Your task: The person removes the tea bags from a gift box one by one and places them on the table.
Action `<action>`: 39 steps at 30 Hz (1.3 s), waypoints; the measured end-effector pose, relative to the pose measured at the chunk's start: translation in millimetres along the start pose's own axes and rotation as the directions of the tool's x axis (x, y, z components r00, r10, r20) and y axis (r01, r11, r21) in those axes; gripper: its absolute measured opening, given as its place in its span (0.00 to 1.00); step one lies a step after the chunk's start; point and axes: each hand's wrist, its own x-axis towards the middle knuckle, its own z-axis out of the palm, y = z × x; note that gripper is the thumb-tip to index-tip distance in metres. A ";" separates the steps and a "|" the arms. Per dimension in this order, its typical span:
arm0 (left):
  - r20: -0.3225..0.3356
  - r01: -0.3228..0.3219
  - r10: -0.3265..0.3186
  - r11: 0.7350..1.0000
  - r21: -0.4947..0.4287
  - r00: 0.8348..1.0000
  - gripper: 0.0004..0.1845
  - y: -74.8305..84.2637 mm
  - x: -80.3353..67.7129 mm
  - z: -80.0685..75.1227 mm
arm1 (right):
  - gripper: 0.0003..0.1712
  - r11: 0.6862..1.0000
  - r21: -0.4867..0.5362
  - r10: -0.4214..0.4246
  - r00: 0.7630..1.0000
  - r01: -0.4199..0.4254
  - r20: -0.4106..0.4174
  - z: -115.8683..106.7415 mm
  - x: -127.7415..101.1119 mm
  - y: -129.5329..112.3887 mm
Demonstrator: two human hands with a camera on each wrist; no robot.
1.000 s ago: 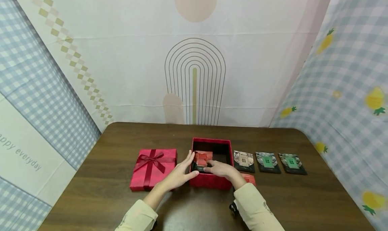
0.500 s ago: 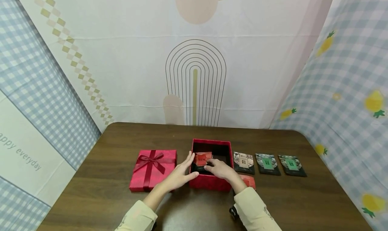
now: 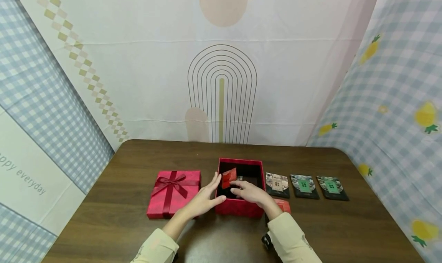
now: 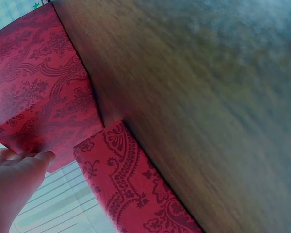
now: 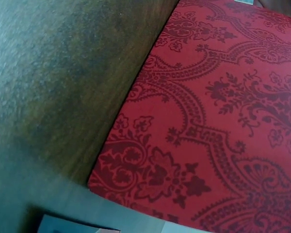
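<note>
In the head view, a red patterned gift box [image 3: 238,208] stands uncovered, its dark inside facing up. My left hand [image 3: 203,199] rests at its front-left corner, fingers straight along the left wall and thumb toward the front. That hand [image 4: 19,182] also shows at the box's edge in the left wrist view. Reaching over the front wall, my right hand [image 3: 250,192] pinches the lower edge of a red-and-black sachet [image 3: 229,177], which stands tilted inside near the left wall. Another small printed piece [image 3: 240,178] shows deeper in the box.
Left of the box lies its red lid [image 3: 172,201] with a ribbon bow. To the right sit a beige sachet [image 3: 277,184], a green one [image 3: 304,185] and another green one [image 3: 332,187]. A red sachet [image 3: 283,205] is partly hidden by my right forearm.
Inside the box, the red sachet has turned from lying flatter to a steeper tilt against the left side, uncovering a printed piece. My left hand has stayed in place.
</note>
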 end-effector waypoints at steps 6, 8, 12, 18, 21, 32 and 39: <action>-0.004 -0.005 0.005 1.000 0.003 1.000 0.38 -0.8 0.3 0.4 | 0.26 0.999 0.039 0.010 1.000 -0.011 0.029 -1.2 -0.2 -0.2; -0.004 -0.007 0.008 1.000 0.004 1.000 0.37 -1.0 0.7 0.2 | 0.26 0.998 0.065 0.000 1.000 -0.001 0.023 -2.3 -0.4 0.7; -0.002 -0.004 0.004 1.000 0.000 1.000 0.37 -0.7 0.3 0.1 | 0.25 0.993 0.117 -0.025 0.999 0.028 -0.021 -3.9 -0.4 3.1; -0.003 -0.004 0.004 1.000 -0.002 1.000 0.38 -0.9 0.5 -0.2 | 0.21 0.985 0.159 -0.041 0.984 0.069 -0.175 -3.2 -0.6 2.9; -0.007 -0.006 0.006 1.000 0.004 1.000 0.39 -1.7 1.3 -0.4 | 0.18 0.979 0.192 -0.023 0.968 0.073 -0.251 -2.6 -1.5 0.2; -0.024 -0.005 0.005 1.000 0.012 1.000 0.38 -0.8 1.8 0.2 | 0.12 0.975 0.198 0.001 0.898 0.096 -0.440 -1.5 -2.2 -3.5; -0.018 0.003 -0.003 1.000 0.009 1.000 0.38 -0.8 1.4 0.2 | 0.21 0.957 0.253 -0.003 0.875 0.143 -0.485 -2.2 -4.9 -3.7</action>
